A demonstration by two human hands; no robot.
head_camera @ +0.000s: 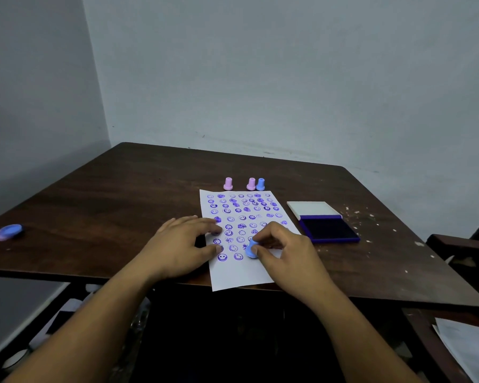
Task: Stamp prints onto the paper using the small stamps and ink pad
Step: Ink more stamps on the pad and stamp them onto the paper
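Stamp (251,251), blue, stands on the paper (239,275) at lower centre, pinched by right hand (284,251) fingers; likely light and rigid, best gripped by its narrow stem. Left hand (181,244) fingers spread, steadying the sheet.

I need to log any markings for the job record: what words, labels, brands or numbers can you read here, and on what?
None readable.
White paper sheet: only purple smiley-face prints, no letters or numbers.
Purple ink pad with its open white lid: no label visible.
Small pink and blue plastic stamps: too small to tell.
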